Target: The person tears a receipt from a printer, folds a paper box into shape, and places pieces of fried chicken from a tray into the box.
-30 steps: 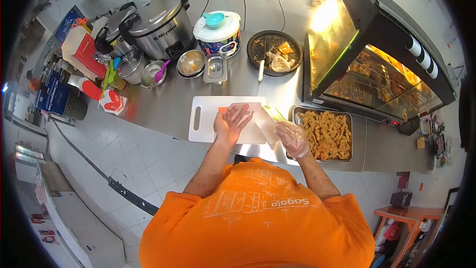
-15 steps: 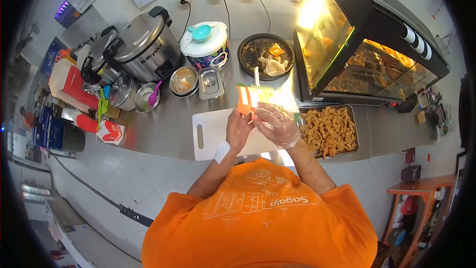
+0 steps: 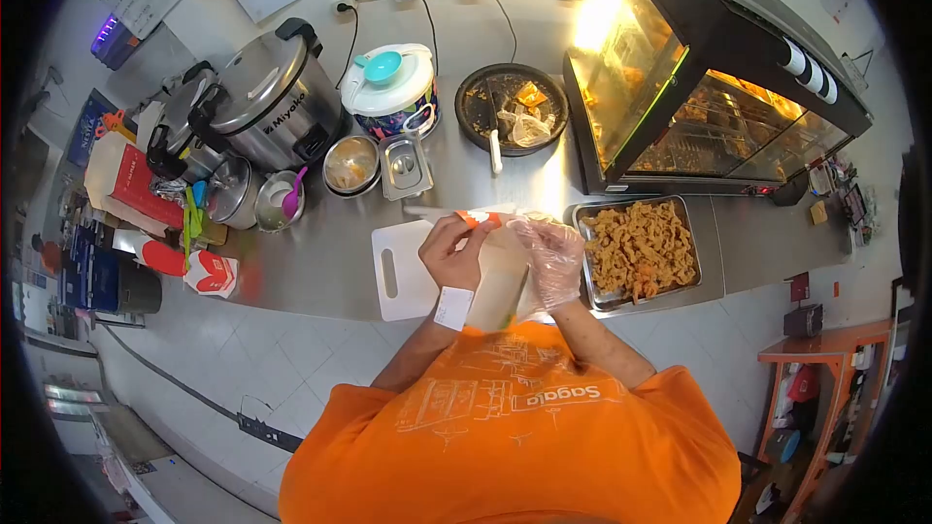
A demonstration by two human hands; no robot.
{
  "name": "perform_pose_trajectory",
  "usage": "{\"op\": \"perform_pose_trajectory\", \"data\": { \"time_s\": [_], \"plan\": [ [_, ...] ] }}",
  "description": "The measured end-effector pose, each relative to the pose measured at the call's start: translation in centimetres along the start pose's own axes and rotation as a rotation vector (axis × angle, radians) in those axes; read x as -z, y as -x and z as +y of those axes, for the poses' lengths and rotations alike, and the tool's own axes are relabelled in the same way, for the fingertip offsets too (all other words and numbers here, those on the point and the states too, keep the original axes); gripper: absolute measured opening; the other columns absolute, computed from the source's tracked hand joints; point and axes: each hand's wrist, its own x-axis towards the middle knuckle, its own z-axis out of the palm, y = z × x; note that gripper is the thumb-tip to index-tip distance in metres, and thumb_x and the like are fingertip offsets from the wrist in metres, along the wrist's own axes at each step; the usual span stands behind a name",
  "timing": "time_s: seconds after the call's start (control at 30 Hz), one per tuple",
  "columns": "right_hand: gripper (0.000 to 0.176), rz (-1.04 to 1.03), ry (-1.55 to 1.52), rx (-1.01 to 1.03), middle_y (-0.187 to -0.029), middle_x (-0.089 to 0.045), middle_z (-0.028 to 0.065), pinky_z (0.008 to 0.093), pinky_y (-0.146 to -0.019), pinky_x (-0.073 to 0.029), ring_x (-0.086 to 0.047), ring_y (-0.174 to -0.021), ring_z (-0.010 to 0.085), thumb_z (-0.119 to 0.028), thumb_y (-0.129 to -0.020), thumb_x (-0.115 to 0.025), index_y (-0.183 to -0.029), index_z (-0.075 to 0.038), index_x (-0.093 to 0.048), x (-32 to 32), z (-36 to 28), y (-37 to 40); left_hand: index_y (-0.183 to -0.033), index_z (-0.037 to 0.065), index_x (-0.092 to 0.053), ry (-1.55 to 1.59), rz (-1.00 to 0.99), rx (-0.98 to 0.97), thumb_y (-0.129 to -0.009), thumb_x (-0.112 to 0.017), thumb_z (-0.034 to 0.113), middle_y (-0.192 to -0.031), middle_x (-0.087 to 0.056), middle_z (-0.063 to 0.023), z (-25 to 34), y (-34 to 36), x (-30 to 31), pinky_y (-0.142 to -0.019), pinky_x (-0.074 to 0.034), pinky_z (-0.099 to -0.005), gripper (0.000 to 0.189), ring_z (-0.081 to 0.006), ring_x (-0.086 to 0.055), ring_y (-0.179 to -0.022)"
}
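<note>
Close to the front of the orange shirt, both my hands grip a paper food bag (image 3: 500, 272), pale on the visible side with an orange piece at its top edge. My left hand (image 3: 449, 252), bare, has its fingers curled round the bag's left upper edge. My right hand (image 3: 553, 257) wears a clear plastic glove and pinches the right upper edge. Beneath the hands lies a white cutting board (image 3: 403, 281), partly covered by them. Right beside the gloved hand is a metal tray (image 3: 594, 303) heaped with fried battered pieces (image 3: 641, 245).
A lit food warmer (image 3: 718, 126) stands at the back right. Left of it sits a dark stone mortar (image 3: 476, 107) with a white-handled knife (image 3: 496, 150). Rice cookers (image 3: 267, 102), a patterned tub (image 3: 388, 102), metal bowls (image 3: 351, 165) and red-white boxes (image 3: 211, 274) fill the left side.
The bag has come down toward my body and turned, so its pale side shows instead of the orange and bright print. Both hands have moved closer to me, and the view has shifted slightly.
</note>
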Motion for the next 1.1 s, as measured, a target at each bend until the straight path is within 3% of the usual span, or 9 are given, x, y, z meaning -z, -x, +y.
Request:
{"op": "perform_pose_trajectory", "data": {
  "time_s": [0.07, 0.17, 0.37, 0.6, 0.77, 0.8, 0.9, 1.0, 1.1],
  "plan": [
    [0.015, 0.055, -0.024, 0.232, -0.104, -0.068, 0.0141, 0.0279, -0.079, -0.052, -0.064, -0.093, 0.0176, 0.008, -0.084, -0.069, -0.098, 0.005, -0.069, -0.7, 0.5, 0.1, -0.095, -0.006, -0.068, -0.129, -0.030, -0.085, -0.087, -0.068, 0.000, -0.086, -0.068, -0.0072, 1.3, 0.0, -0.4, -0.062, -0.048, -0.0213, 0.010, -0.0106, -0.060, -0.072],
    [0.016, 0.015, 0.095, 0.399, -0.103, -0.068, 0.0147, 0.0279, -0.079, -0.052, -0.065, -0.094, 0.0192, 0.009, -0.081, -0.070, -0.097, 0.004, -0.069, -1.3, -1.5, -0.2, -0.094, -0.007, -0.068, 0.115, -0.023, 0.020, -0.087, -0.067, -0.001, -0.079, -0.066, -0.0062, 3.7, 0.4, -1.8, -0.056, -0.042, -0.0210, 0.009, -0.0091, -0.055, -0.065],
    [0.018, -0.114, 0.374, 0.712, -0.104, -0.068, 0.0169, 0.0312, -0.080, -0.053, -0.066, -0.098, 0.0260, 0.011, -0.079, -0.070, -0.095, 0.004, -0.068, -0.6, -1.1, -0.1, -0.093, -0.007, -0.068, -0.037, -0.140, -0.005, -0.086, -0.068, -0.001, -0.073, -0.063, -0.0079, 2.5, 1.5, 0.3, -0.051, -0.035, -0.0215, 0.010, -0.0079, -0.048, -0.058],
    [0.017, -0.248, 0.491, 0.617, -0.102, -0.069, 0.0163, 0.0332, -0.082, -0.053, -0.066, -0.101, 0.0248, 0.009, -0.080, -0.070, -0.096, 0.003, -0.068, -0.3, -2.5, 0.4, -0.093, -0.006, -0.069, -0.178, -0.107, -0.199, -0.083, -0.071, -0.001, -0.081, -0.069, -0.0104, 2.8, 1.9, 1.3, -0.056, -0.044, -0.0250, 0.012, -0.0135, -0.060, -0.066],
    [0.020, -0.371, 0.421, 0.488, -0.102, -0.070, 0.0142, 0.0313, -0.083, -0.053, -0.067, -0.094, 0.0262, 0.004, -0.081, -0.069, -0.101, 0.002, -0.070, 0.9, -2.1, 0.4, -0.097, -0.006, -0.070, -0.018, -0.010, -0.033, -0.081, -0.072, -0.003, -0.091, -0.072, -0.0130, 2.3, 3.1, 0.8, -0.066, -0.049, -0.0255, 0.016, -0.0156, -0.066, -0.077],
    [0.022, -0.338, 0.197, 0.199, -0.106, -0.070, 0.0137, 0.0314, -0.085, -0.052, -0.067, -0.096, 0.0236, 0.004, -0.081, -0.069, -0.103, 0.001, -0.071, 1.2, -2.2, 1.1, -0.098, -0.006, -0.070, 0.040, -0.008, -0.001, -0.081, -0.072, -0.003, -0.092, -0.072, -0.0134, 2.2, 3.5, 0.7, -0.068, -0.050, -0.0258, 0.018, -0.0156, -0.066, -0.078],
    [0.023, -0.288, 0.016, -0.002, -0.108, -0.069, 0.0135, 0.0319, -0.087, -0.052, -0.066, -0.099, 0.0226, 0.006, -0.081, -0.069, -0.103, 0.001, -0.071, 1.1, -2.0, 2.0, -0.099, -0.006, -0.070, -0.004, 0.099, -0.040, -0.080, -0.071, -0.007, -0.090, -0.072, -0.0154, 2.7, 4.4, 0.0, -0.072, -0.051, -0.0272, 0.019, -0.0191, -0.068, -0.079],
    [0.024, -0.312, 0.140, 0.277, -0.107, -0.069, 0.0147, 0.0325, -0.086, -0.052, -0.066, -0.101, 0.0252, 0.007, -0.081, -0.068, -0.104, 0.001, -0.070, 0.6, -2.0, 2.1, -0.111, -0.009, -0.065, -0.200, 0.047, -0.210, -0.091, -0.062, 0.004, -0.102, -0.069, -0.0190, 3.2, 4.9, -0.3, -0.084, -0.051, -0.0289, 0.024, -0.0209, -0.066, -0.096],
    [0.018, -0.211, 0.400, 0.615, -0.109, -0.068, 0.0184, 0.0332, -0.086, -0.053, -0.064, -0.104, 0.0251, 0.007, -0.084, -0.066, -0.101, 0.003, -0.070, 0.4, -1.8, 2.1, -0.112, -0.011, -0.061, -0.194, -0.033, -0.428, -0.090, -0.061, 0.004, -0.105, -0.065, -0.0274, 3.8, 4.8, -1.1, -0.082, -0.050, -0.0348, 0.027, -0.0352, -0.066, -0.092]
  ]
}}
